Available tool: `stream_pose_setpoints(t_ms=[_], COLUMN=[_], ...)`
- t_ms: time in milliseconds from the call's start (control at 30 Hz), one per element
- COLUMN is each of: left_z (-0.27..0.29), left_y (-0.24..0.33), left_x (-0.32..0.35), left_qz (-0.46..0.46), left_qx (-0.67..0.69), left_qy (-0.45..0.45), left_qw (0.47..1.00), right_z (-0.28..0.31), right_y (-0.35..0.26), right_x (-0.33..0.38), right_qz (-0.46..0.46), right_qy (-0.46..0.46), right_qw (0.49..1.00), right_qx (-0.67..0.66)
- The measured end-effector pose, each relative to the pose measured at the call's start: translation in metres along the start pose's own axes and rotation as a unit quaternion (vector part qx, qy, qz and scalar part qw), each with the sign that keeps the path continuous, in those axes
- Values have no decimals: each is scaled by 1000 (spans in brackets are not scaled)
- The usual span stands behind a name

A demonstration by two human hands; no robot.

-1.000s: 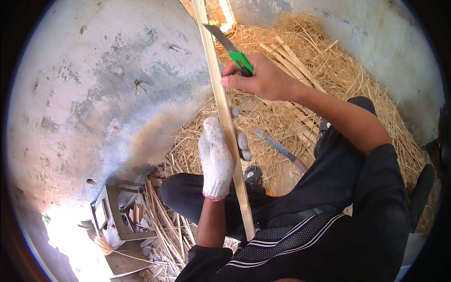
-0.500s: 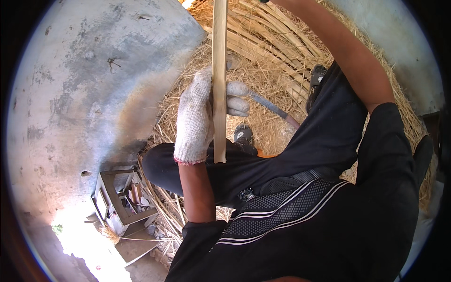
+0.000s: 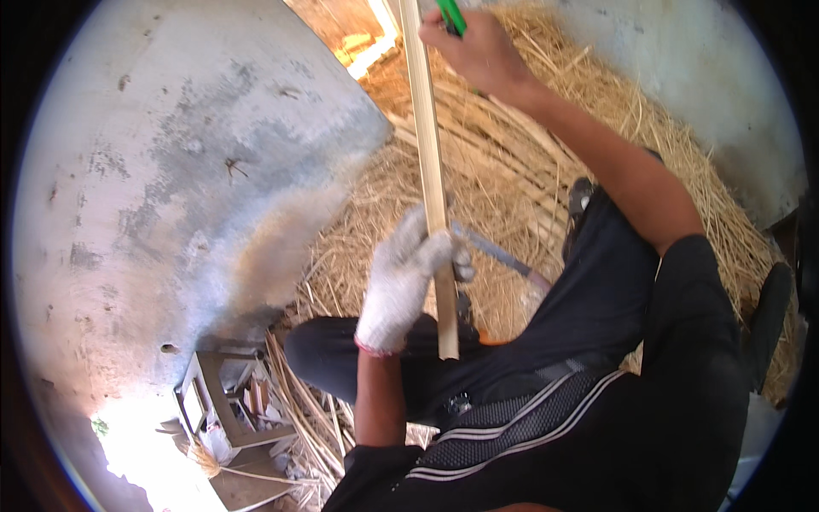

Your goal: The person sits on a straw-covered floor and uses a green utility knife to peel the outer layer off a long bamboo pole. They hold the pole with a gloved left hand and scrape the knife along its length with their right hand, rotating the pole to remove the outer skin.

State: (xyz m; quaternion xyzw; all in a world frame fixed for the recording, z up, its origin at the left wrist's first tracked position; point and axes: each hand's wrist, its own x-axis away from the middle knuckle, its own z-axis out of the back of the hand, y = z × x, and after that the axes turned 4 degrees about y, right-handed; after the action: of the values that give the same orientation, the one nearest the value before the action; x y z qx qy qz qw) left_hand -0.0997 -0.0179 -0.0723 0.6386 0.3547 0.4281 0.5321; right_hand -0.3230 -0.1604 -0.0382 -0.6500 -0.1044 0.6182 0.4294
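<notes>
My left hand [image 3: 401,277], in a white knitted glove, is closed round a long pale bamboo strip [image 3: 426,136]. The thumb lies across the front of the strip and the fingers wrap behind it. The strip stands nearly upright in view, its lower end hanging just past my glove and its upper end running out of the top edge. My bare right hand [image 3: 485,55] grips a bright green tool [image 3: 452,15] beside the strip's upper part. Only a piece of that tool shows, so its kind is unclear.
A grey blade with a brownish handle [image 3: 503,256] lies beyond my left hand. Shavings [image 3: 358,230] and long strips [image 3: 503,141] cover the floor. A worn wall [image 3: 188,171] rises on the left, with a wooden frame box [image 3: 226,401] holding scraps below it.
My right hand has come down into view with the green tool. My left hand has moved lower and slightly right, its thumb now across the strip, which tilts a little.
</notes>
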Motion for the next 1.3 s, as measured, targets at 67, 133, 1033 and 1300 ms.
stream_pose_setpoints(t_ms=[67, 133, 1033, 1300], left_z=[-5, -2, 19, -1], left_y=[-2, -6, 116, 91], left_x=[-1, -3, -35, -39], left_qz=[-13, -31, -79, 63], left_qx=[-22, -24, 243, 305], left_qy=[34, 38, -67, -33], left_qw=[999, 998, 964, 950], right_z=[-5, -3, 8, 8], right_y=[-9, -26, -84, -53], right_x=[2, 6, -27, 9], right_qz=[23, -16, 368, 350], right_qy=[-4, -38, -100, -170], right_qw=[998, 993, 924, 900], right_qx=[-53, -112, 41, 198])
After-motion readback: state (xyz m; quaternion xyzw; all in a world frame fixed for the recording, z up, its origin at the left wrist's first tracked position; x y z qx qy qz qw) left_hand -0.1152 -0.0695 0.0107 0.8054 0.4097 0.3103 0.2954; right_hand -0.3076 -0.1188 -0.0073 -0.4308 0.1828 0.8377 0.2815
